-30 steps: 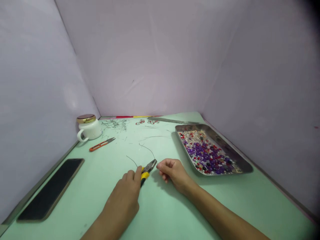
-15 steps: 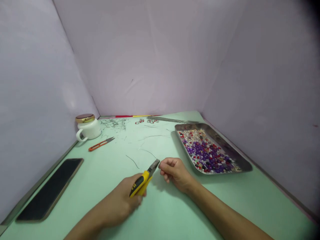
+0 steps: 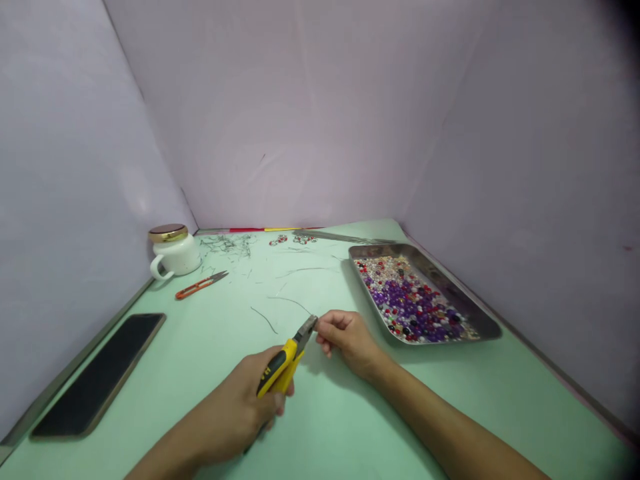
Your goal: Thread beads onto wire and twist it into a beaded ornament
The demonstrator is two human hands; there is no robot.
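Note:
Yellow-and-black pliers [image 3: 281,367] are gripped in my left hand [image 3: 250,400], the jaws pointing up and to the right. A thin wire [image 3: 291,300] curves leftward over the table from the jaw tips. Beside those tips, my right hand [image 3: 347,340] is closed in a pinch at the near end of the wire; the bit between thumb and fingers is hidden. Another short wire [image 3: 264,319] lies loose to the left of the jaws.
On the right stands a metal tray [image 3: 475,320] of mixed beads [image 3: 410,300]. Orange-handled snips [image 3: 201,285], a lidded white mug [image 3: 177,255] and a phone [image 3: 100,377] lie left. Wire scraps [image 3: 227,245], beaded pieces [image 3: 304,239] and long wires [image 3: 345,237] are at the back.
The jaw tips have come closer to my right fingertips. More of the wire shows, reaching farther left. The whole view has shifted slightly.

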